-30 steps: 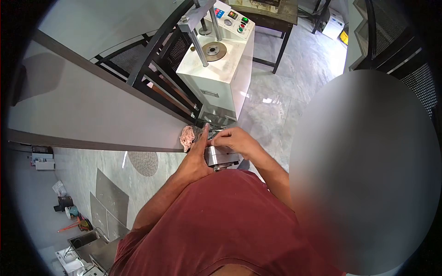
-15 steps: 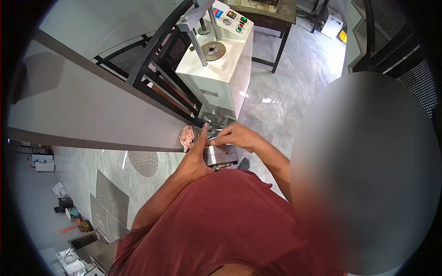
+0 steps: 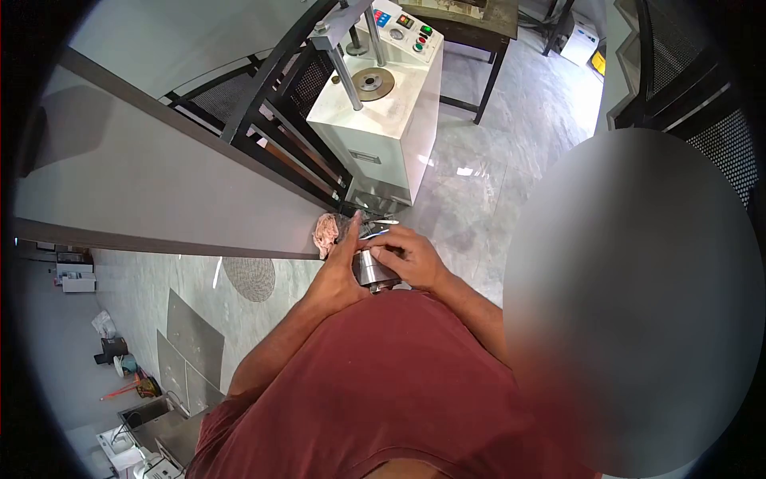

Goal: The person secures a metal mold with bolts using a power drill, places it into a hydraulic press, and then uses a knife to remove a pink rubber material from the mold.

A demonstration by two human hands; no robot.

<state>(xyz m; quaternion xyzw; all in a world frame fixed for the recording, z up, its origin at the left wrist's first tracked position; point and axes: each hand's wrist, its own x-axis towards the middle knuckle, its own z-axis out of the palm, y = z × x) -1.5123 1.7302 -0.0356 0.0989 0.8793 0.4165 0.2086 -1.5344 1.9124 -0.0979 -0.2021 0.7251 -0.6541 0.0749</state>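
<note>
A shiny metal block (image 3: pixel 369 270) with a rounded side is close to my body, between my hands. My left hand (image 3: pixel 338 275) lies along the block's left side, thumb and fingers apart around it. My right hand (image 3: pixel 408 257) rests over the block's right part with bent fingers, and its fingertips are near a thin bluish item (image 3: pixel 375 235) at the far side. What the right fingertips hold is too small to make out. A crumpled pink cloth (image 3: pixel 325 231) lies just left of my left hand.
Beyond my hands stands a white machine (image 3: pixel 375 148) with metal posts, a round disc (image 3: pixel 372 83) and a button panel. A dark table (image 3: pixel 499 20) is behind it. A blurred oval covers the right side. A grey panel (image 3: pixel 183 176) extends left.
My right hand has moved down and nearer, from the block's far edge onto its right part, and now covers more of it. My left hand has hardly moved.
</note>
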